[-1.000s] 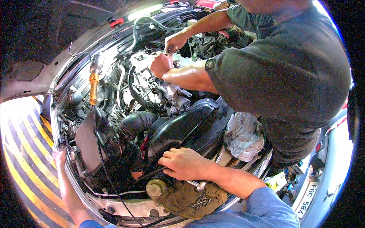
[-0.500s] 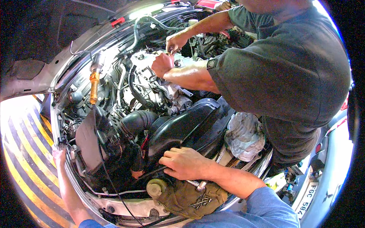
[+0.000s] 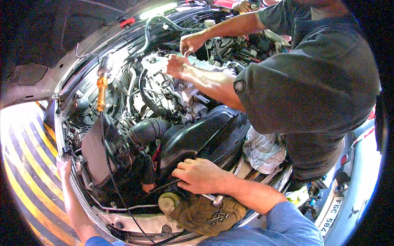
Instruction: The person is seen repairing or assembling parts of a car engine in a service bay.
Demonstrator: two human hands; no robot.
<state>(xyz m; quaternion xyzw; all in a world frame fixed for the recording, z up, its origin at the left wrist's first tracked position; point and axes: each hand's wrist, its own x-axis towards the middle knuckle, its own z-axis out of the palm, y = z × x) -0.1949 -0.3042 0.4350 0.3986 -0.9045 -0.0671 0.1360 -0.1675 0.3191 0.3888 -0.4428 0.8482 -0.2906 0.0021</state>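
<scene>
My left hand (image 3: pixel 64 169) is at the car's left fender edge (image 3: pixel 69 192), its fingers closed over the rim and partly hidden. My right hand (image 3: pixel 201 176) lies at the front of the engine bay, against the black plastic cover (image 3: pixel 197 133). Its fingers are curled down; a thin dark bar runs from beneath them, and what they grip, if anything, is hidden. Below it a brown cloth (image 3: pixel 193 213) carries a socket tool (image 3: pixel 217 201) and several bolts (image 3: pixel 217 218). A round yellowish cap (image 3: pixel 168 202) sits beside the cloth.
A co-worker in a dark shirt (image 3: pixel 312 82) leans in from the right, both hands (image 3: pixel 178 65) over the engine. An orange-handled work lamp (image 3: pixel 101 92) hangs from a hook, its cable (image 3: pixel 113 176) crossing the bay. A crumpled plastic bag (image 3: pixel 264 151) lies right of the cover.
The co-worker's torso and arms have shifted slightly to the right, with the hands still over the engine. My own hands have stayed in place.
</scene>
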